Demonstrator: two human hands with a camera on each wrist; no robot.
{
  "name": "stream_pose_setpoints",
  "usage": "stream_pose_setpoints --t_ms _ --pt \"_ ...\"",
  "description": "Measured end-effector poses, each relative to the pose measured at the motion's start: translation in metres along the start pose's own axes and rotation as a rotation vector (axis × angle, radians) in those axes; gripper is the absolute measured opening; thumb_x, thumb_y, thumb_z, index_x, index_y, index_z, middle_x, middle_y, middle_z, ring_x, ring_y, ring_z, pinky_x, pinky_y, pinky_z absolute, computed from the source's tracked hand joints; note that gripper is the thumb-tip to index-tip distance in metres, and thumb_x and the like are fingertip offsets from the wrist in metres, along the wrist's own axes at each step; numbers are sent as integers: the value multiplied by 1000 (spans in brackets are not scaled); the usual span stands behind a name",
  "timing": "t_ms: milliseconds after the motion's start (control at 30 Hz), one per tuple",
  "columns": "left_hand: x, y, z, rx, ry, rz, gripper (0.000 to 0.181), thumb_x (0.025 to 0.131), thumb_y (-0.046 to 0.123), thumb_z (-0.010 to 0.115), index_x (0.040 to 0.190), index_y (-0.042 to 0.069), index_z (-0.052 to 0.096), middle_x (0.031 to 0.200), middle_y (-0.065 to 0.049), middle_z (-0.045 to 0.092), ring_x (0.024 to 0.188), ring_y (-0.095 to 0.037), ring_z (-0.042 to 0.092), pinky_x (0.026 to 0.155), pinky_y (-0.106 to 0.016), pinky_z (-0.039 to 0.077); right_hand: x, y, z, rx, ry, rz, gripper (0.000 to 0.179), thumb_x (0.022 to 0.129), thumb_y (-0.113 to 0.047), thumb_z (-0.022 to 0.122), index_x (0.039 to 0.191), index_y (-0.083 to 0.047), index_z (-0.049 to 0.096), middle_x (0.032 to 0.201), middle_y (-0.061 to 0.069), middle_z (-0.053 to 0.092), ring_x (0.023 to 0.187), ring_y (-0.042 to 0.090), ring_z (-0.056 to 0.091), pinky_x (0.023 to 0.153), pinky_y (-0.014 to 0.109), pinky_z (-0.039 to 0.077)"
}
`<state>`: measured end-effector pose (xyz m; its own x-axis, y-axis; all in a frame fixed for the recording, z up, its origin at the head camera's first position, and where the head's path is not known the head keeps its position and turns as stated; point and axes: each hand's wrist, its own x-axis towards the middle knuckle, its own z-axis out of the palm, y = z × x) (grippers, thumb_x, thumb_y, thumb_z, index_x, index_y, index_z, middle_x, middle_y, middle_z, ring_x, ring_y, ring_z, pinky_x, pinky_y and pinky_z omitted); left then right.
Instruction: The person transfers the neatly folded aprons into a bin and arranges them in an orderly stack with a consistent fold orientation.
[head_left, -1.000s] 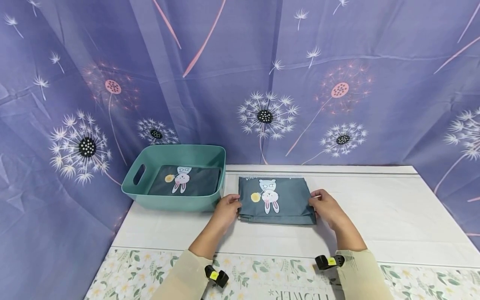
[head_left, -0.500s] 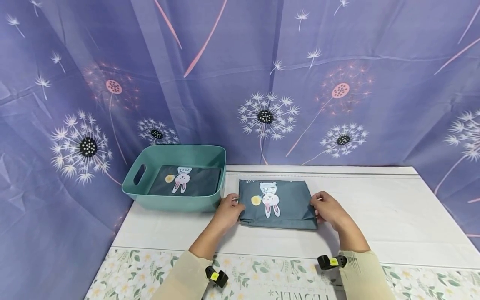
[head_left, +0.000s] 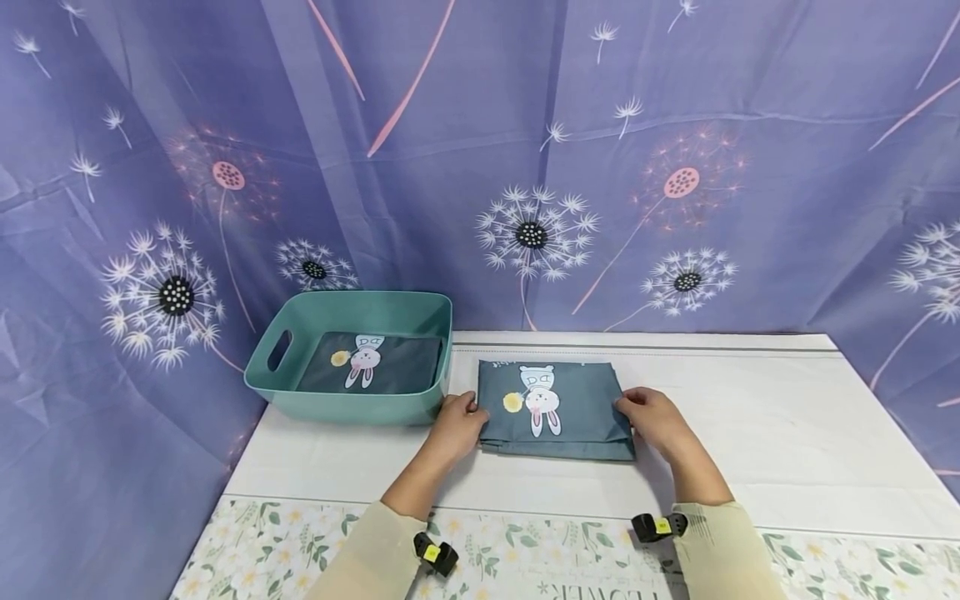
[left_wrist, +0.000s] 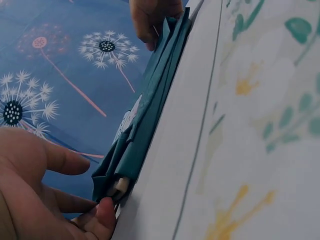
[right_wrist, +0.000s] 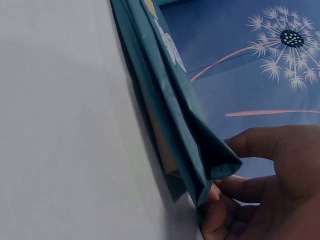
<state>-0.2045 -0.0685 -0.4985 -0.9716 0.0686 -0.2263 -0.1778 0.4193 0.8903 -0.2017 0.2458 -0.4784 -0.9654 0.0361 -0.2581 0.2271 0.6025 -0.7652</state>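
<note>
A folded dark green cloth (head_left: pixel 581 404) with a white rabbit and a yellow flower printed on it lies on the white table covering. My left hand (head_left: pixel 457 429) holds its left edge, thumb at the upper side and fingers low at the corner in the left wrist view. My right hand (head_left: pixel 657 419) pinches the right edge; in the right wrist view its fingers (right_wrist: pixel 255 142) meet the folded corner. Several layers show along the near side. Something pale (right_wrist: pixel 165 150) peeks out between the layers, too dim to identify.
A green plastic basket (head_left: pixel 352 406) stands left of the cloth, close to my left hand. Inside it lies another folded dark cloth (head_left: pixel 405 362) with the same rabbit print. A purple dandelion curtain (head_left: pixel 420 208) hangs behind the table. Floral covering (head_left: pixel 555 533) runs along the near side.
The folded cloth has slid slightly toward me, with both hands at its sides. My left thumb has come over the left edge. Lately the right hand shifted a little inward.
</note>
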Motion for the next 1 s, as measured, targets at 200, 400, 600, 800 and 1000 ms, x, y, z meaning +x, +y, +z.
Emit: stream_pose_setpoints --t_ms 200,400,600,800,1000 --pt "2 2 1 -78 0 -43 53 99 12 51 147 -7 45 144 -24 50 138 -34 45 113 -50 41 0 1 0 31 -19 -3 50 104 -24 51 137 14 50 134 34 56 119 44 59 95 50 51" --pt "3 5 0 -190 -14 -88 53 99 10 50 148 -10 42 154 -29 42 147 -40 37 119 -51 36 1 2 0 53 -24 16 48 103 -22 51 136 13 51 133 32 56 117 40 58 90 43 52" --pt "3 8 -1 -251 -22 -129 54 98 10 50 148 -11 42 155 -29 40 147 -41 37 119 -52 35 1 -1 -1 75 -5 14 43 102 -19 53 131 12 54 127 29 59 108 31 59 80 33 53" --pt "1 10 -2 -266 -14 -122 54 97 11 52 147 -7 45 153 -27 44 142 -38 44 114 -53 41 -2 -6 -4 127 -26 8 46 103 -19 53 136 13 48 118 23 59 88 18 56 71 30 52" --pt "-1 11 -2 -291 -18 -124 53 97 12 53 147 -3 47 151 -24 47 138 -36 48 107 -50 47 -2 -5 -7 186 -56 43 53 104 -23 52 143 11 42 116 15 56 80 13 52 68 29 52"
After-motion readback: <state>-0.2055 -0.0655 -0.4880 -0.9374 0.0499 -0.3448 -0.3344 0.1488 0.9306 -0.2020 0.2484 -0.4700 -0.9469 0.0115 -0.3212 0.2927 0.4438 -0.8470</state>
